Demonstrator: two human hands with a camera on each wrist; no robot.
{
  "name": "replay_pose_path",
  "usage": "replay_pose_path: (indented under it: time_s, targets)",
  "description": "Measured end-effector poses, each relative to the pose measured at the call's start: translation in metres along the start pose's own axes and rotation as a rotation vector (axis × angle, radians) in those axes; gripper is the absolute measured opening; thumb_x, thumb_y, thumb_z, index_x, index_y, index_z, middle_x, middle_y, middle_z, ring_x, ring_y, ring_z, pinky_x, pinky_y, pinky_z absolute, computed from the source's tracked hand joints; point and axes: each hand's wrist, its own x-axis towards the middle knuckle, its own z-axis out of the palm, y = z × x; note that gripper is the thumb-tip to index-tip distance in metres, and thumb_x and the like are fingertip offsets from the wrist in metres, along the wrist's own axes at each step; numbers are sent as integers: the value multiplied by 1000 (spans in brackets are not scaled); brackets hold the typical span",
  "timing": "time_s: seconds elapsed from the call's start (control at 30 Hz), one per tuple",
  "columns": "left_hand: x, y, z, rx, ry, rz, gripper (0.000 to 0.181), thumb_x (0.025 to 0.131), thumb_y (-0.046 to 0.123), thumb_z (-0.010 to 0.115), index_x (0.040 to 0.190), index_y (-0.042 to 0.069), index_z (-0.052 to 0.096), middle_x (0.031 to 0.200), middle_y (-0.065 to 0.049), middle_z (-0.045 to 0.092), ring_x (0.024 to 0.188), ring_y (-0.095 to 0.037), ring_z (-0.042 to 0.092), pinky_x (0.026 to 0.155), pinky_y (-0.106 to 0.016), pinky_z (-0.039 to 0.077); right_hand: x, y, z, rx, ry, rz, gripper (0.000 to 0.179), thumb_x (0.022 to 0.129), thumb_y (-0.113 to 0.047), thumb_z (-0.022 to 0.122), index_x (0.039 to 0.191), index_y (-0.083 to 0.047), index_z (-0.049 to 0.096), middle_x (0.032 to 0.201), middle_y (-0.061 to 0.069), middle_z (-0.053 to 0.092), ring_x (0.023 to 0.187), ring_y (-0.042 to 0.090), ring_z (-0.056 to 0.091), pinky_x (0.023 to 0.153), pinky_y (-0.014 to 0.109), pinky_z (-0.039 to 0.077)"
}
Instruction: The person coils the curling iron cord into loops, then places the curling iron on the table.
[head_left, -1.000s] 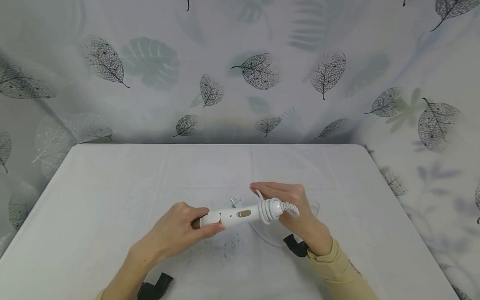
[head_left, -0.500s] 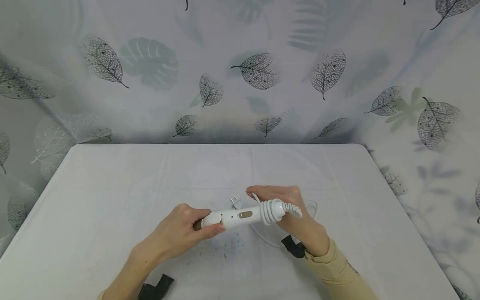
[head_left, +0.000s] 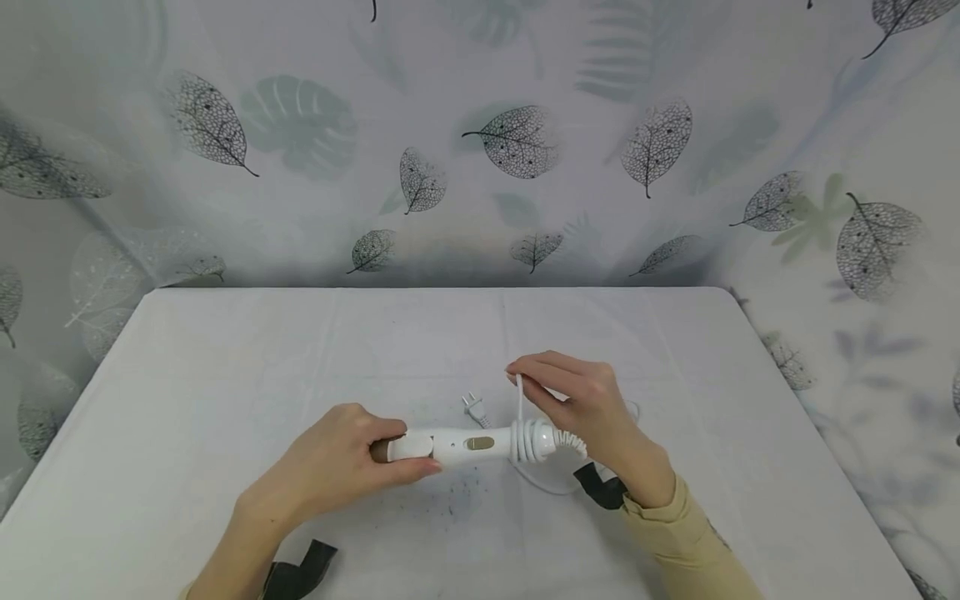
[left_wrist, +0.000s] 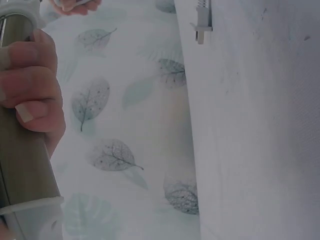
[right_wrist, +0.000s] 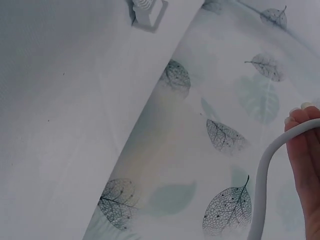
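Observation:
A white curling iron [head_left: 468,446] with a gold button lies level between my hands, above the table. My left hand [head_left: 318,471] grips its barrel end; the left wrist view shows fingers curled round the gold-brown barrel [left_wrist: 25,165]. White cord [head_left: 520,398] is wound in several turns round the handle's right end, beside the ribbed cord sleeve. My right hand [head_left: 585,396] pinches the cord above those turns and holds it taut upward. In the right wrist view the cord [right_wrist: 261,185] runs up to the fingers [right_wrist: 300,150]. A two-pin plug [head_left: 474,407] sits just behind the iron.
A white-covered table [head_left: 262,358] spreads beneath, with small dark specks [head_left: 457,496] in front of the iron. A loose loop of cord hangs below the handle. Black straps [head_left: 600,487] show near both wrists. A leaf-patterned curtain [head_left: 465,192] stands behind the table.
My right hand has risen slightly and now draws the cord straight up from the turns. The curling iron has shifted a little left and levelled out, together with my left hand.

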Motion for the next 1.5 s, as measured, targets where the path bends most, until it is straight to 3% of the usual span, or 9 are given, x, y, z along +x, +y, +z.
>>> replay_pose_path:
  time_s: [0.13,0.27,0.5,0.8,1.0,1.1,1.23,1.37,1.5]
  targets:
    - [-1,0,-2,70,-28,-28,54,84,61,70,59,25,40,55,22,17,48,8,20,44,-15,22,-3,1,-1,-3,-44,100,14,85,-3,77,98,-6,74,91,2,74,80,13,71,69,20,54]
    - [0,0,-1,165,-64,-62,53,82,70,66,59,28,44,51,22,22,47,7,25,45,-16,25,-5,2,0,-61,-47,135,19,77,-1,82,91,-9,71,86,-2,70,74,9,66,64,18,51]
    - [1,1,3,244,-102,-122,56,79,77,62,58,29,45,48,20,28,46,4,30,45,-17,28,-4,2,5,-116,-12,83,24,72,5,83,89,-6,71,88,1,68,73,11,66,63,20,51]
    - [4,7,15,314,-84,-62,61,80,77,62,54,27,37,48,19,23,45,2,26,46,-19,24,-4,0,9,-182,8,68,23,67,0,88,84,-6,73,81,0,70,70,12,66,62,22,52]
    - [5,7,19,319,-99,-102,62,80,78,60,54,26,39,48,17,27,46,1,29,47,-20,25,-3,0,5,-196,33,54,24,63,-6,92,81,-7,74,76,-1,70,67,12,65,58,21,50]
    - [5,6,21,302,-98,-156,63,80,81,56,53,26,40,48,16,29,47,0,30,46,-20,25,-1,-1,4,-205,56,23,25,62,-6,92,79,-5,74,74,1,68,65,13,64,57,21,50]
    - [6,5,22,302,-79,-218,63,79,83,54,53,27,44,49,14,32,46,-2,31,45,-20,26,0,-2,4,-234,69,-30,18,76,-15,87,78,-3,73,73,4,66,64,16,63,57,23,50]
    - [6,4,23,327,-68,-221,61,80,82,55,54,27,45,49,13,34,46,-3,32,45,-20,26,0,-2,4,-215,95,-59,31,92,-28,70,77,-1,73,73,6,65,64,18,62,57,24,50]
    - [5,3,22,355,-53,-198,61,81,79,57,54,27,44,49,13,32,46,-2,30,45,-20,25,1,-2,5,-185,124,-75,33,94,-27,68,78,1,73,73,7,66,64,18,61,56,23,49]
